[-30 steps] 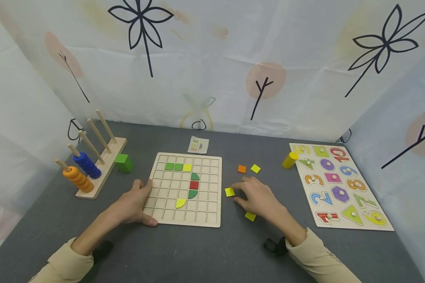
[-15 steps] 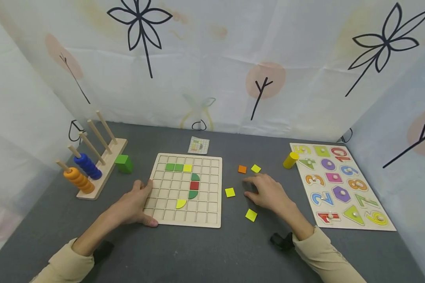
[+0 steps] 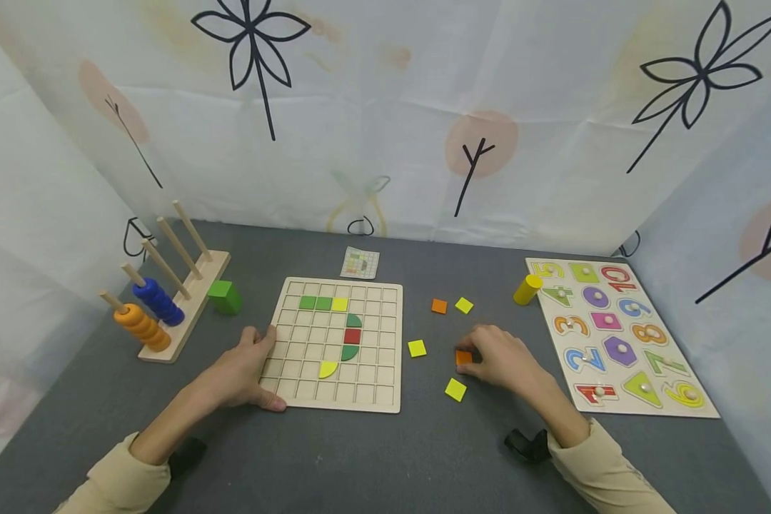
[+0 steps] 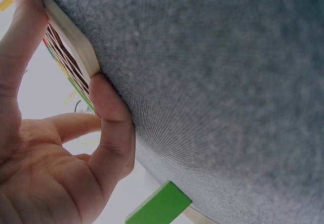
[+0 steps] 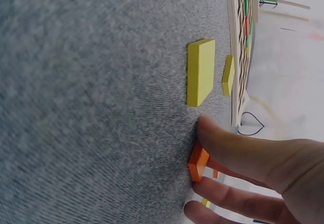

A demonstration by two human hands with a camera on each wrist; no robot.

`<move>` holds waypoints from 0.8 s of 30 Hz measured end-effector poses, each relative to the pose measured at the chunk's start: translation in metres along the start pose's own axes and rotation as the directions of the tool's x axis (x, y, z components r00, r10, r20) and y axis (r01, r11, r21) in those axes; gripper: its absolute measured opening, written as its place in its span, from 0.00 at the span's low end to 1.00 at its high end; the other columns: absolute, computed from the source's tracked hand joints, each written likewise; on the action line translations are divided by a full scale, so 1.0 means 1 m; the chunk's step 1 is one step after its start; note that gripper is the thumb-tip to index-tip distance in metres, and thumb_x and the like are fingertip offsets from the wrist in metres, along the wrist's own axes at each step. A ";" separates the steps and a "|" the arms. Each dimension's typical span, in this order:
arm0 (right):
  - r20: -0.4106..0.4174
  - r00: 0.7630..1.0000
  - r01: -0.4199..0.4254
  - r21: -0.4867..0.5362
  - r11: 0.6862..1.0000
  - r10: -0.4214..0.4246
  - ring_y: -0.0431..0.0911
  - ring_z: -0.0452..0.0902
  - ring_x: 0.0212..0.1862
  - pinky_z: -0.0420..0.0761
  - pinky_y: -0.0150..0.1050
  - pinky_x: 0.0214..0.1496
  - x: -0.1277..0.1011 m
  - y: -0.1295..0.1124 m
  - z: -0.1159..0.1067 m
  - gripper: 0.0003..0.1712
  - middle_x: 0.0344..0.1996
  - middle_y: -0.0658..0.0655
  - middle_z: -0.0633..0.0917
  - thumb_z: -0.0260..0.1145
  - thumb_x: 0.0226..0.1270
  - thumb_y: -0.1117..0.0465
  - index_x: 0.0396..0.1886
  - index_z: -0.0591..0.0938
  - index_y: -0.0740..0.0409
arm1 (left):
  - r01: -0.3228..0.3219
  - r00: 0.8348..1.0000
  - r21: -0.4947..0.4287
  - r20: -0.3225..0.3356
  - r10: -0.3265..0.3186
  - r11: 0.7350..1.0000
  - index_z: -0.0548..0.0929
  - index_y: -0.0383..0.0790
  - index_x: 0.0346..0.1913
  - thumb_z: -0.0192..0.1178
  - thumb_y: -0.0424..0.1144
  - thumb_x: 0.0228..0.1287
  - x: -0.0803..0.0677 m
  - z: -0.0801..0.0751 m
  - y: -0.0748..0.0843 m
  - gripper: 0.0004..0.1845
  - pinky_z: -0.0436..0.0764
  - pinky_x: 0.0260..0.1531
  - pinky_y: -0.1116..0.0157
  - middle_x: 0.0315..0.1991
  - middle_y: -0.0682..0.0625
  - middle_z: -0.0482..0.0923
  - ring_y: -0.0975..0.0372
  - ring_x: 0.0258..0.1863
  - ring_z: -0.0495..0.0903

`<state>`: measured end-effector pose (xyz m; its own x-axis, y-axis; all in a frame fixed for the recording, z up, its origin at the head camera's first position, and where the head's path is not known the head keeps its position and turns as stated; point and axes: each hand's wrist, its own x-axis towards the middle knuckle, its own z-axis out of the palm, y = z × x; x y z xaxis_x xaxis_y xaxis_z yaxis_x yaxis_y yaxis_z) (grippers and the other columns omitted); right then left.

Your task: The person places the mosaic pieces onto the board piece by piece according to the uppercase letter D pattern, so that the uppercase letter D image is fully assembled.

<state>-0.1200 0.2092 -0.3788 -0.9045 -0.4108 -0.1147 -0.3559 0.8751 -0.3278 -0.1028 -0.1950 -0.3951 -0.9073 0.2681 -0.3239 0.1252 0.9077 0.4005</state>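
Observation:
My left hand grips the near left corner of a wooden grid board, thumb on the front edge and fingers along the left side. Green, yellow and red pieces sit in some of its squares. Right of the board, my right hand pinches an orange square tile between thumb and fingers, at the table surface. Near this hand lie a yellow tile, a second yellow tile, a third yellow tile and another orange tile.
A small printed card lies behind the board. To the left are a peg stand with orange and blue rings and a green block. A yellow cylinder and a number puzzle are on the right.
My right hand has left the yellow tile beside the board and moved right. Now it pinches an orange tile that was hidden under it before. My left hand stays on the board.

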 end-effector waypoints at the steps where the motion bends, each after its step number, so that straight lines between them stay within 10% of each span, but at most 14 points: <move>1: -0.001 1.000 0.002 0.007 1.000 -0.002 0.50 0.84 0.44 0.81 0.43 0.38 0.000 0.000 0.000 0.17 0.41 0.55 0.89 0.79 0.58 0.59 0.47 0.91 0.58 | 0.001 1.000 0.002 0.000 -0.001 1.000 0.51 0.19 0.77 0.87 0.52 0.31 0.000 0.000 0.000 0.75 0.77 0.33 0.58 0.57 0.26 0.64 0.54 0.34 0.73; 24: -0.054 0.997 0.059 -0.024 0.998 -0.061 0.44 0.79 0.38 0.75 0.37 0.33 0.009 -0.017 0.006 0.10 0.38 0.53 0.87 0.75 0.63 0.62 0.45 0.91 0.56 | -0.007 1.000 0.044 -0.004 0.008 0.999 0.53 0.18 0.76 0.86 0.54 0.32 0.001 -0.001 0.000 0.74 0.79 0.33 0.57 0.58 0.25 0.64 0.54 0.34 0.74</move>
<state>-0.1207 0.1886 -0.3801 -0.8926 -0.4488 -0.0439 -0.4146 0.8550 -0.3117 -0.1034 -0.1946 -0.3946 -0.9078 0.2738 -0.3177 0.1494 0.9189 0.3651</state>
